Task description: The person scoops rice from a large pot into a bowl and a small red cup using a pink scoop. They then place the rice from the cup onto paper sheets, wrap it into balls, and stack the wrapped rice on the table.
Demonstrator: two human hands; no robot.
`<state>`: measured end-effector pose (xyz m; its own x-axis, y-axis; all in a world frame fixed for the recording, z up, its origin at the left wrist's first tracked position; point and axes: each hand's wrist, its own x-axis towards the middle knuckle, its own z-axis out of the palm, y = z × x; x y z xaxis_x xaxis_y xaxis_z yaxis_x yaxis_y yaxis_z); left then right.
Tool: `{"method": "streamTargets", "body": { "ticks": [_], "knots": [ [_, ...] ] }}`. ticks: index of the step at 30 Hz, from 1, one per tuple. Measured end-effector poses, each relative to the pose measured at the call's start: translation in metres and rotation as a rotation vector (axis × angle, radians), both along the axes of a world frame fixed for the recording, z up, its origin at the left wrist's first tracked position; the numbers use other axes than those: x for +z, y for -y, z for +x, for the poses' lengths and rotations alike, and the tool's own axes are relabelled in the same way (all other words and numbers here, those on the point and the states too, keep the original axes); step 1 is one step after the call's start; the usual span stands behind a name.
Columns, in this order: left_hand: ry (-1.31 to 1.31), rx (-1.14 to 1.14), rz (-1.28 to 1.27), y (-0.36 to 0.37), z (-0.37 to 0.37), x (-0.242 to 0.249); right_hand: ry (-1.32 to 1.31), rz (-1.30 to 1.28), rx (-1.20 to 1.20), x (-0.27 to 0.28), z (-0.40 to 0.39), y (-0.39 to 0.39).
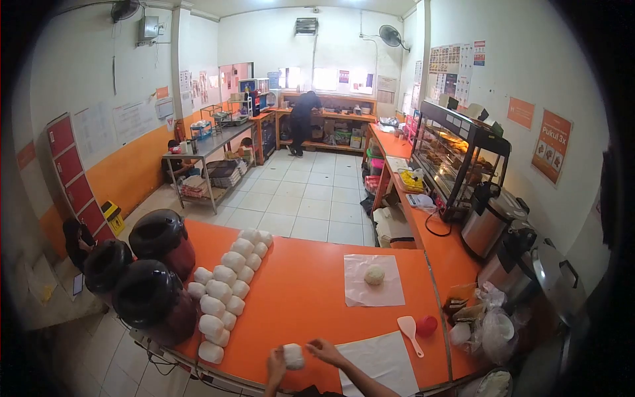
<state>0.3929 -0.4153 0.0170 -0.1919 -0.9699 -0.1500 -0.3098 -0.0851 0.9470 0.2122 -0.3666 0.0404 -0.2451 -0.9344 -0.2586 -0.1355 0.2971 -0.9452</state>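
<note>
My left hand (276, 368) is closed around the left side of a white paper-wrapped rice parcel (293, 356) at the near edge of the orange table (311, 284). Just right of the parcel is my right hand (324, 352), its fingers curved and apart, with the tips close to the parcel's side. A blank sheet of white wrapping paper (378, 365) lies beside my right forearm. Farther back, a mound of rice (374, 275) sits on another paper sheet (357, 295). A white rice paddle (411, 333) rests by a red bowl (426, 325).
Several wrapped parcels (219, 290) stand in rows on the left, next to dark lidded containers (153, 298). Plastic bags (496, 331) and large cookers (493, 221) line the right counter, with a glass food warmer (456, 152) behind. A person (304, 119) stands at the back shelves.
</note>
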Motion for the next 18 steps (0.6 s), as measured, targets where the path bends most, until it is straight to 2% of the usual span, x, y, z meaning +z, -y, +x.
{"method": "streamTargets", "body": {
  "ticks": [2, 3, 4, 6, 8, 11, 15, 18],
  "knots": [
    [-0.033, 0.227, -0.147, 0.012, 0.022, -0.005, -0.271, -0.094, -0.04, -0.006, -0.034, 0.013],
    [-0.047, 0.338, -0.266, 0.016, 0.033, -0.002, -0.543, -0.176, -0.101, -0.025, -0.06, 0.021],
    [0.065, 0.415, -0.228, 0.023, 0.046, 0.001, -0.813, -0.262, -0.163, -0.049, -0.088, 0.027],
    [0.293, 0.569, -0.144, 0.032, 0.066, 0.004, -1.602, -0.297, -0.152, -0.074, -0.139, 0.036],
    [0.441, 0.628, -0.066, 0.037, 0.077, 0.0, -1.244, -0.299, -0.283, -0.052, -0.166, 0.041],
    [0.545, 0.664, -0.067, 0.039, 0.075, -0.001, -1.359, -0.133, -0.065, -0.038, -0.196, 0.041],
    [0.649, 0.72, -0.283, 0.024, 0.061, 0.008, -1.355, -0.139, -0.154, -0.051, -0.204, 0.051],
    [0.659, 0.635, -0.529, 0.004, 0.046, 0.014, -1.407, -0.176, -0.138, -0.058, -0.202, 0.055]
  ]
}}
